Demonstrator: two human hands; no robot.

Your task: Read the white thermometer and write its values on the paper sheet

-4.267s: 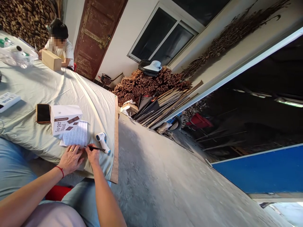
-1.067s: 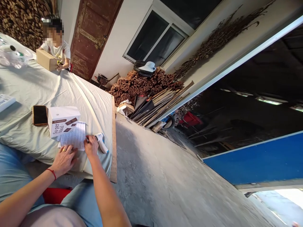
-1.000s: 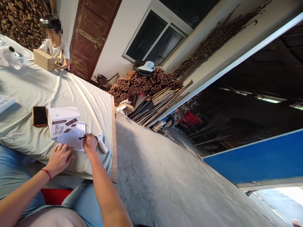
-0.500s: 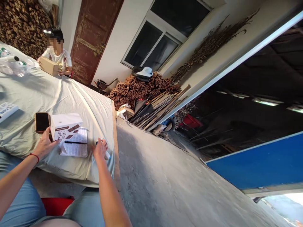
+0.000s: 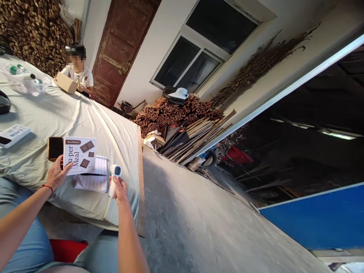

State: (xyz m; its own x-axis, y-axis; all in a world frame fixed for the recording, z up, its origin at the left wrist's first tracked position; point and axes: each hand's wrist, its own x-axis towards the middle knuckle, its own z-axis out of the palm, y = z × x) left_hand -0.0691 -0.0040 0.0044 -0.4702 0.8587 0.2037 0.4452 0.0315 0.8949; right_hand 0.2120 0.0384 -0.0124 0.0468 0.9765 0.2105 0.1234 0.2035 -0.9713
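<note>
My left hand [image 5: 58,173] grips the lower left edge of a white meal box [image 5: 82,155] with brown squares and lettering on its front. The box is tilted toward me above an open notebook [image 5: 98,180] with handwritten pages. A black pen [image 5: 93,174] lies across the notebook, partly behind the box. In my right hand [image 5: 121,189] is a white infrared thermometer [image 5: 113,189], held upright with its small dark screen facing me. Just behind the box and my left fingers lies a dark phone [image 5: 55,148].
Across the cloth-covered table [image 5: 85,117] a person [image 5: 81,76] holds a cardboard box [image 5: 66,82]. A clear plastic basin [image 5: 27,81] with bottles stands at the far left, nearer a white box [image 5: 15,134]. Firewood [image 5: 153,113] is stacked by the wall. The table's right edge [image 5: 140,182] borders concrete floor.
My right hand has picked the thermometer up off the cloth and turned it upright. My left hand has tipped the meal box so its printed front faces me. The view has shifted slightly.
</note>
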